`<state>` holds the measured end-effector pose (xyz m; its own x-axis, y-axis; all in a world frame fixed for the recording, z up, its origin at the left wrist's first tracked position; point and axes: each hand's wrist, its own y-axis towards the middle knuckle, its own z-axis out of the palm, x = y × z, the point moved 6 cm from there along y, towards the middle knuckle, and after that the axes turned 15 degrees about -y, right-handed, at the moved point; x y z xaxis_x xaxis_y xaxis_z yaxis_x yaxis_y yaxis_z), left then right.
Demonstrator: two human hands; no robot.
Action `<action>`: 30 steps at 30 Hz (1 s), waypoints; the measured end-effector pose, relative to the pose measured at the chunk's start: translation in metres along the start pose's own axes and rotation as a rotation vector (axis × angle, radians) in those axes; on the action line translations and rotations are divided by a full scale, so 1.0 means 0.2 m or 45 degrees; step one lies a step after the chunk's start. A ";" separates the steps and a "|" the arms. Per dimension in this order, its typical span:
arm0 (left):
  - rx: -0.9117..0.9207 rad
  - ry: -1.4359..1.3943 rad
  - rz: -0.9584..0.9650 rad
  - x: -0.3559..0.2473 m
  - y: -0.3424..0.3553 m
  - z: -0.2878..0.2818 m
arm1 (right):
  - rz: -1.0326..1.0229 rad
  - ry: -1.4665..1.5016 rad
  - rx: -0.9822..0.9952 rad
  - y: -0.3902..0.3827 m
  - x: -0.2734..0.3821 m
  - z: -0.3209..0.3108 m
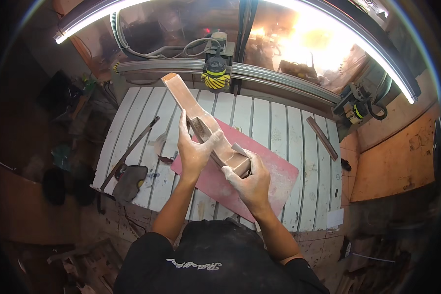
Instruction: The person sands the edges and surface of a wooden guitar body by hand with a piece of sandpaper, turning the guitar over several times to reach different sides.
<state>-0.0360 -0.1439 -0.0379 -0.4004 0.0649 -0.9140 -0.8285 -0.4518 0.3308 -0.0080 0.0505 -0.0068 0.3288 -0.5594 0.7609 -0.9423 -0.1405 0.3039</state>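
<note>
A long, bent piece of wood (pixel 181 93), pale brown and dusty, is held up at a slant over the bench. Its far end points to the upper left and its near end toward my chest. My left hand (pixel 195 153) is closed around its middle, thumb across the top; a dark, rough patch shows beside that thumb. At the lower end my right hand (pixel 254 182) wraps the wood, thumb on the near side. A thin grey sheet, apparently sandpaper (pixel 239 149), sticks up under its forefinger against the wood. Pale dust coats both hands.
Below lies a pink board (pixel 274 171) on a white slatted bench (pixel 289 127). A long dark bar (pixel 134 147) and a grey power tool (pixel 131 183) rest at left, a brown wood strip (pixel 322 138) at right. A machine head (pixel 216 73) hangs on the rail behind.
</note>
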 end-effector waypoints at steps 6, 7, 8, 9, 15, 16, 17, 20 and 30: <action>0.107 0.112 0.086 0.01 -0.09 0.05 | 0.017 -0.064 0.031 -0.01 0.01 0.01; 0.180 -0.025 -0.020 0.04 -0.12 0.05 | -0.127 -0.025 0.043 -0.02 0.02 0.00; 0.189 -0.025 -0.026 0.05 -0.13 0.04 | -0.271 0.016 0.055 -0.04 0.03 0.00; 0.252 -0.137 -0.099 0.07 -0.13 0.03 | -0.261 0.014 0.050 -0.05 -0.01 0.03; 0.323 -0.471 -0.306 0.09 -0.36 0.02 | 0.177 0.755 0.115 -0.21 -0.11 0.21; 0.317 -0.388 -0.201 0.00 -0.43 0.06 | 0.185 0.755 0.113 -0.23 -0.13 0.24; 0.254 -0.602 -0.187 -0.02 -0.50 0.08 | 0.193 0.763 -0.005 -0.26 -0.15 0.24; 0.336 -0.591 0.012 -0.02 -0.66 0.10 | 0.309 0.943 -0.081 -0.32 -0.20 0.24; 0.163 -0.089 0.468 0.10 -0.49 -0.01 | 0.487 1.319 -0.111 -0.21 -0.31 0.16</action>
<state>0.0375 -0.1010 -0.0886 -0.7016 -0.0182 -0.7124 -0.6652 -0.3416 0.6639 0.0096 0.0646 -0.0844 -0.0511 0.4059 0.9125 -0.9987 -0.0238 -0.0454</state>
